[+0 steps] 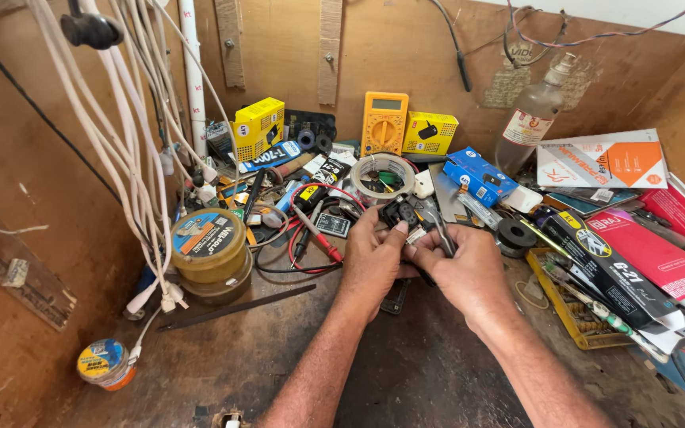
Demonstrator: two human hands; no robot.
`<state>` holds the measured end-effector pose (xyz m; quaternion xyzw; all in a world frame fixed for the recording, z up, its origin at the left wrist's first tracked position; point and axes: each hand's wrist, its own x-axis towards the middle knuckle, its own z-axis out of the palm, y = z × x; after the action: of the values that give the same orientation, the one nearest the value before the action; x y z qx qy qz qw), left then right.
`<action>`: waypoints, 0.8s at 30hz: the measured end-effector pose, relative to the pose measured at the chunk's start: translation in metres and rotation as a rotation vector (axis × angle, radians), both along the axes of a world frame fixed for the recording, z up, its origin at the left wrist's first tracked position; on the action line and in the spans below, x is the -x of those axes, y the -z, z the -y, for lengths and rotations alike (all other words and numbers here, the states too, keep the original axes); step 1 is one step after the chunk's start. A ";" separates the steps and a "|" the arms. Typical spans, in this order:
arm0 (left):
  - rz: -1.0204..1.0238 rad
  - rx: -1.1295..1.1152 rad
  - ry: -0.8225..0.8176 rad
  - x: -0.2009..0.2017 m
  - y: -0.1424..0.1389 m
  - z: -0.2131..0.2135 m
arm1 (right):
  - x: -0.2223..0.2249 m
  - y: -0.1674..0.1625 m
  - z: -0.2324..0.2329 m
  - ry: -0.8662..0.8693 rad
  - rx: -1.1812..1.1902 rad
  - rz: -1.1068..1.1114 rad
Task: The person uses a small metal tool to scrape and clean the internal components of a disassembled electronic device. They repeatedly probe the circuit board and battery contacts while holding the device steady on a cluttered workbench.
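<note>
Both hands meet mid-table; the left hand [370, 261] pinches a small black plastic part [400, 214], probably light and brittle; the right hand [469, 273] is closed around a thin metal tool [441, 231]; best held by its edges.

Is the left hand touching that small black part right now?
Touching. The head view shows the left hand with its fingers pressed against the small black part, no gap between them.
</note>
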<state>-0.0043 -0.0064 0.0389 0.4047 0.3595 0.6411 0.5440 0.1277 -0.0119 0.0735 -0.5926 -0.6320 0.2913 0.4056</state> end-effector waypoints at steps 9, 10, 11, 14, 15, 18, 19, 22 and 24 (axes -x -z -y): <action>0.095 0.048 -0.005 -0.001 0.006 -0.005 | -0.041 -0.010 0.018 0.035 0.185 -0.284; 0.099 0.051 -0.018 0.002 0.007 -0.006 | -0.047 -0.008 0.025 0.038 0.243 -0.250; 0.106 0.054 -0.024 0.002 0.008 -0.006 | -0.052 -0.005 0.031 0.050 0.299 -0.215; 0.166 0.053 0.000 0.004 0.012 -0.009 | -0.043 0.010 0.035 -0.095 0.208 0.060; 0.193 0.055 0.014 0.005 0.013 -0.008 | -0.043 0.014 0.037 -0.060 0.212 0.096; 0.151 0.080 0.021 0.007 0.014 -0.008 | -0.041 0.013 0.035 0.021 0.167 0.130; 0.145 0.091 0.022 0.007 0.014 -0.007 | -0.042 0.011 0.035 0.042 0.133 0.092; 0.143 0.097 0.032 0.008 0.012 -0.009 | -0.048 -0.001 0.026 0.068 0.038 0.090; 0.159 0.079 0.050 0.008 0.012 -0.009 | -0.052 -0.006 0.024 0.050 -0.056 0.136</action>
<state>-0.0123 0.0021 0.0273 0.3397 0.3302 0.6426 0.6022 0.1799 -0.0359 0.0796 -0.6148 -0.6512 0.2225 0.3854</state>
